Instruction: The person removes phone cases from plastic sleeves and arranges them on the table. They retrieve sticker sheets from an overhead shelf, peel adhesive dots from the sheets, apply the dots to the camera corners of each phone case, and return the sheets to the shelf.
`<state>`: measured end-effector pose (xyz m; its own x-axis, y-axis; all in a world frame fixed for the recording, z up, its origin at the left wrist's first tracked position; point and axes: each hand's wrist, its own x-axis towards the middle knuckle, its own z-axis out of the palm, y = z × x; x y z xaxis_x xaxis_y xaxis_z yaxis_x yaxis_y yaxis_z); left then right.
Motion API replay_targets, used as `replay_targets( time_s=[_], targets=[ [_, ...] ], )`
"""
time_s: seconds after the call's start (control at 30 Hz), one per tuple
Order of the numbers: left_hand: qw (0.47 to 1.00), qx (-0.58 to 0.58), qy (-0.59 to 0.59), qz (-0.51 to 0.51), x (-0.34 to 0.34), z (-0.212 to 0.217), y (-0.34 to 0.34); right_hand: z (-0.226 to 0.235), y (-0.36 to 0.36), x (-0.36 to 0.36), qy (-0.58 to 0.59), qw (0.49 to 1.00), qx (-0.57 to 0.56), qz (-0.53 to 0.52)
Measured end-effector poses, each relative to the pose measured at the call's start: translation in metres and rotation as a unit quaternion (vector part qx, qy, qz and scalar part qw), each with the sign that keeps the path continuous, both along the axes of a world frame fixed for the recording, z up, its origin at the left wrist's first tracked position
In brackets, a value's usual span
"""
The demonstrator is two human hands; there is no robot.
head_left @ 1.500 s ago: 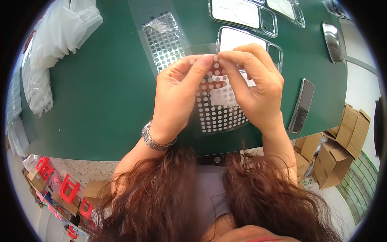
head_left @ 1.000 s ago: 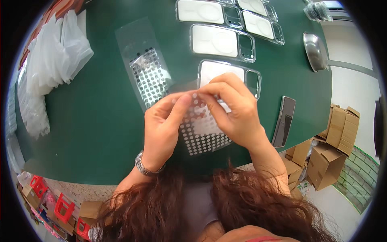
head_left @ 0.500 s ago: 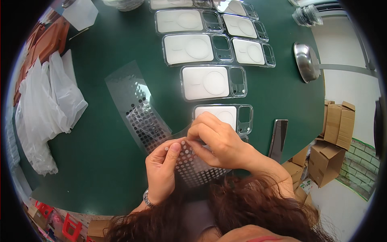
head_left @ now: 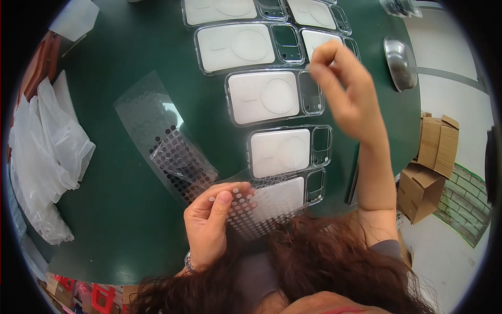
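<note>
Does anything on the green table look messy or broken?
Nothing looks broken or spilled. The plastic bags on the left look messy, crumpled in a heap, while the phone cases lie flat in rough rows.

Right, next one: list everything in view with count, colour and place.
Phone cases: seven or more, clear and white, centre to top
Pale-dotted sheet: one, clear, over nearest case
Dark-dotted sheet: one, clear, left of cases
Plastic bags: count unclear, whitish, far left
Container: one, white, upper left
Bowl: one, silver, right table edge
Boxes: at least two, brown, right
Plastic items: some, red, lower left
Brick-patterned panel: one, green, right
Table: one, green, beneath
Watch: one, silver, lower centre
Left hand: one, gripping pale-dotted sheet
Right hand: one, upper right, over cases
</note>
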<state>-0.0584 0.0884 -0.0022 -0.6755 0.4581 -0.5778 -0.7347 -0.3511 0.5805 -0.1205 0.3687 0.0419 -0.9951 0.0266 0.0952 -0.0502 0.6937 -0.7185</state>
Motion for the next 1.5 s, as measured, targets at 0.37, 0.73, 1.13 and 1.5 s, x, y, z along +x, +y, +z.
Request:
replay_targets(
  time_s=[0.37, 0.73, 1.13, 1.5],
  targets=[
    [0.998, -0.037, 0.030, -0.047, -0.004, -0.001, 0.000, -0.024, 0.036, -0.027, -0.055, 0.986, 0.155, 0.017],
    [0.996, -0.051, 0.044, -0.061, -0.005, -0.003, -0.002, -0.023, 0.034, -0.031, -0.057, 0.978, 0.195, 0.056],
    [0.996, -0.045, 0.058, -0.051, -0.004, -0.002, 0.001, -0.021, 0.030, -0.028, -0.037, 0.970, 0.226, 0.077],
    [0.996, -0.046, 0.052, -0.052, -0.003, -0.001, -0.001, -0.010, 0.029, -0.023, -0.102, 0.986, 0.131, 0.021]
  ],
)
